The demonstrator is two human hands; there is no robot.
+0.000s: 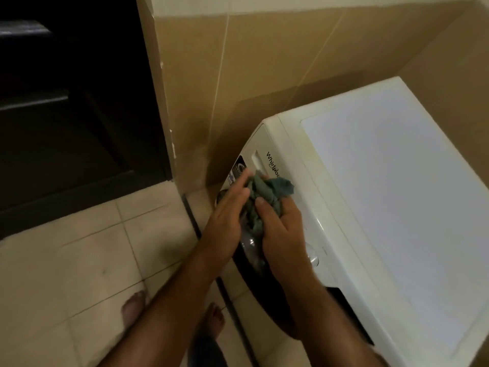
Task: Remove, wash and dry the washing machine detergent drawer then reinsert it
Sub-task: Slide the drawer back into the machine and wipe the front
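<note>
A white washing machine (397, 181) stands at the right, its front facing lower left. The detergent drawer front (260, 158), with a handle recess and a brand logo, sits flush in the panel at the far end. A crumpled green cloth (275, 189) is held against the panel just below the drawer. My right hand (280, 229) grips the cloth from beneath. My left hand (227, 218) has straight fingers laid along the cloth's left side, fingertips close to the drawer's label. The drawer's inside is hidden.
The machine's dark round door (254, 256) lies under my hands, and a white knob (313, 258) sits on the panel. A tan tiled wall (264, 75) stands behind, a dark doorway (66, 102) to the left. My bare feet (133, 308) stand on beige floor tiles.
</note>
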